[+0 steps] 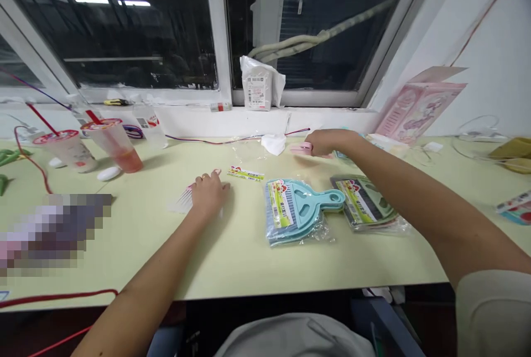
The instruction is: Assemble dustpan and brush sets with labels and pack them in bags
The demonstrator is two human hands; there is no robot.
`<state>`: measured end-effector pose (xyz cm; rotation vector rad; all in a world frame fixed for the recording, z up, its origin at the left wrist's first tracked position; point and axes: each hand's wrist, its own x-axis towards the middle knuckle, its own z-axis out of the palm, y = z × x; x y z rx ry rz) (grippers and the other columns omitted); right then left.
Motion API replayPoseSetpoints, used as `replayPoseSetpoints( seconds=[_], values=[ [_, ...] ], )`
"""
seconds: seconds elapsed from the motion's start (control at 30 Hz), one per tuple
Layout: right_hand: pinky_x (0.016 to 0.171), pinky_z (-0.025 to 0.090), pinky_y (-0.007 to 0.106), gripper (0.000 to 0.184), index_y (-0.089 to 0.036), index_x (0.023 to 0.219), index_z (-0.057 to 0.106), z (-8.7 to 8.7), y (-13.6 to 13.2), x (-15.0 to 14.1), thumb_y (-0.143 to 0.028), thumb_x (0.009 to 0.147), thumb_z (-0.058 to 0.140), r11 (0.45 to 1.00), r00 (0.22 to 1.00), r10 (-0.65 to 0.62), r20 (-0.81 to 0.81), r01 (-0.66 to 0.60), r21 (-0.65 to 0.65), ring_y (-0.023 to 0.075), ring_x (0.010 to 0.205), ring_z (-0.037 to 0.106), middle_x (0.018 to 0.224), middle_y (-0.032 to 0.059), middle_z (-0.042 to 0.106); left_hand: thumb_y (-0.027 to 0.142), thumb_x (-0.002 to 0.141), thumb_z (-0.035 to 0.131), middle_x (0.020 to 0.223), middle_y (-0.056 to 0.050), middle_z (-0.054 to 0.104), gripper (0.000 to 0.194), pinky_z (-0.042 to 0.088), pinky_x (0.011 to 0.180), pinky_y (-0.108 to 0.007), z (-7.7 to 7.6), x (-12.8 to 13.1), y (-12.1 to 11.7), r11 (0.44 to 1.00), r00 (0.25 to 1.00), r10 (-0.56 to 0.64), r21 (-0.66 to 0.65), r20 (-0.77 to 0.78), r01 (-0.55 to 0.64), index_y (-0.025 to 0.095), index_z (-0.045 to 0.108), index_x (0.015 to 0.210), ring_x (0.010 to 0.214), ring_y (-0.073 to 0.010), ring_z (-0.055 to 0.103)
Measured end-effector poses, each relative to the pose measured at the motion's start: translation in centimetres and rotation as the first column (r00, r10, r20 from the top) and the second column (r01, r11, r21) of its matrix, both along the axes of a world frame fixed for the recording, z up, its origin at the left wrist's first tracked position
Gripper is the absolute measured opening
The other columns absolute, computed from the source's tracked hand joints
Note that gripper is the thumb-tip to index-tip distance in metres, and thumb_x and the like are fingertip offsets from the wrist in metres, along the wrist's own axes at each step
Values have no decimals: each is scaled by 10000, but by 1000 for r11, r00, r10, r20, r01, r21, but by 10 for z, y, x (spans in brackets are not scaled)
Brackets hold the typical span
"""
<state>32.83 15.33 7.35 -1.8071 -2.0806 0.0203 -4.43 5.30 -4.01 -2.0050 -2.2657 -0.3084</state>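
My left hand (208, 194) rests palm down on the table, its thumb apart from the fingers. Partly beneath it lies a flat white-striped piece with a pink edge (185, 200), seemingly in clear film; its kind is unclear. Farther back on the right, my right hand (326, 143) is closed on a pink handle-like piece (301, 148), the rest of which I cannot make out. Between my arms lies a bagged blue dustpan-and-brush set (305, 208). A bagged grey-green set (367, 202) lies beside it, partly under my right forearm. Near my left fingertips is a loose printed label (246, 173).
Two drink cups with red straws (114, 144) stand at the back left, near a computer mouse (109, 173). A pink box (418, 105) is at the back right. Crumpled white tissue (274, 143) and a thin cable (207, 141) lie toward the wall. A wrapped white pack (259, 89) stands on the sill.
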Motion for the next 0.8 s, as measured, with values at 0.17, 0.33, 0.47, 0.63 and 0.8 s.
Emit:
replayPoseSetpoints(
  seconds=[0.17,0.33,0.47,0.63,0.8],
  values=[
    [784,440,388,117,-204,789,732,35,-67,-3,-110,736,780,992,982,42,184,-19,-126,284,822,662,755,93,697,468,948,514,1324,-268,640,493,425,1049,-488,8,-7,6,997,999,42,57,12,-43,122,610,1287,1281,-420,553],
    [773,452,332,147,-216,956,756,24,-122,-12,-176,894,629,994,990,91,-110,-85,62,255,837,666,837,65,760,461,946,476,1344,-293,640,531,393,1083,-534,5,-13,10,994,998,42,-100,53,-37,91,603,1304,1300,-444,564],
    [816,462,325,185,-216,1035,743,-3,-131,-25,-234,915,603,969,958,185,-220,-140,205,251,898,684,1000,65,792,370,937,485,1351,-272,647,442,400,1066,-547,8,-12,8,991,999,10,-133,34,-5,127,624,1279,1305,-437,570],
    [749,446,315,301,-223,1044,700,-18,-135,-35,-422,826,758,947,934,208,-290,-118,298,217,780,630,919,40,745,229,925,477,1339,-257,665,397,441,1001,-504,17,-7,5,992,999,-32,-126,-9,31,112,618,1277,1265,-415,599],
    [684,484,327,365,-227,1034,680,-29,-137,-38,-516,825,759,952,839,210,-502,-60,299,200,720,605,828,9,680,158,963,414,1176,-236,729,343,453,928,-486,17,-6,10,992,996,-77,-105,-51,72,109,656,1201,1144,-392,661]
  ],
)
